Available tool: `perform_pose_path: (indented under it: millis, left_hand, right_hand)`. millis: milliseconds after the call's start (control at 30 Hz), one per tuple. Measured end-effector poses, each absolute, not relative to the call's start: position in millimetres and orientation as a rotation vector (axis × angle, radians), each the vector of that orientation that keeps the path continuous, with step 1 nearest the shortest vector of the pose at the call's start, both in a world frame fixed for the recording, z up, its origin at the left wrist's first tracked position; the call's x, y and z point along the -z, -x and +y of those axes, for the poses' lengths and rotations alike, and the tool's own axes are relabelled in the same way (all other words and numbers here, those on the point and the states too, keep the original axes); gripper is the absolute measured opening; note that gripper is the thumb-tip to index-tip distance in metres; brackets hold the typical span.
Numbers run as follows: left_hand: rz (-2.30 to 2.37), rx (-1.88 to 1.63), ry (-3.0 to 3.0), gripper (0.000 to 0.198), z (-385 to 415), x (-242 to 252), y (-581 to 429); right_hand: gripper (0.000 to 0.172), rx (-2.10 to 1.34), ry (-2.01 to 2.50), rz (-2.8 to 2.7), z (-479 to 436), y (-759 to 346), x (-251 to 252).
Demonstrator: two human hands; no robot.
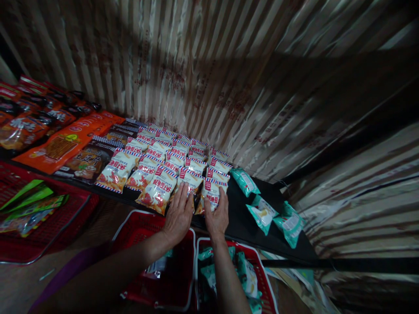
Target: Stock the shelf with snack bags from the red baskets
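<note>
Rows of small white snack packets with red and blue striped edges (157, 163) lie on a black shelf (242, 222). My left hand (179, 213) lies flat, fingers stretched out, on the front packet of one row. My right hand (216, 216) rests on the neighbouring front packet (212, 192), fingers curved over its lower edge and thumb at its side. Three teal packets (262, 209) lie loose on the shelf to the right of my hands.
Orange and dark snack bags (62, 146) fill the shelf's left part. Below the shelf stand red baskets: one at left with green packets (49, 226), one under my left arm (157, 279), one holding teal packets (242, 279). A striped metallic sheet (229, 65) backs the shelf.
</note>
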State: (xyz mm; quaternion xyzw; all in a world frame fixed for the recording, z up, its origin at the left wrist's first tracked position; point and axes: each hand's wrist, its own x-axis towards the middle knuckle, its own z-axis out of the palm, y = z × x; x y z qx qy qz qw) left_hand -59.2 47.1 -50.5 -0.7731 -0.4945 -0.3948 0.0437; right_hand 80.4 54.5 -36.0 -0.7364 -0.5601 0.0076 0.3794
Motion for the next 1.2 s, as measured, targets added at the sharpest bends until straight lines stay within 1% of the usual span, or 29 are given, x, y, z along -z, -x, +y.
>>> perform_pose_path:
  millis: [200, 367, 733, 1200]
  left_hand:
    - [-1.565, 1.139, 2.407, 0.051, 49.7, 52.0, 59.7]
    - [-1.568, 1.115, 2.415, 0.048, 48.9, 49.4, 61.2]
    - [-1.591, 1.120, 2.403, 0.045, 49.2, 48.9, 59.1]
    - [-1.581, 1.150, 2.371, 0.046, 50.2, 50.4, 57.3]
  right_hand:
    - [0.065, -0.081, 1.840, -1.428, 55.2, -82.9, 33.8]
    - [0.062, -0.093, 1.793, -1.459, 56.0, -83.6, 33.2]
    - [0.062, -0.171, 1.791, -1.474, 56.9, -80.9, 31.1]
    - [0.060, -0.132, 1.763, -1.512, 57.5, -79.3, 34.6]
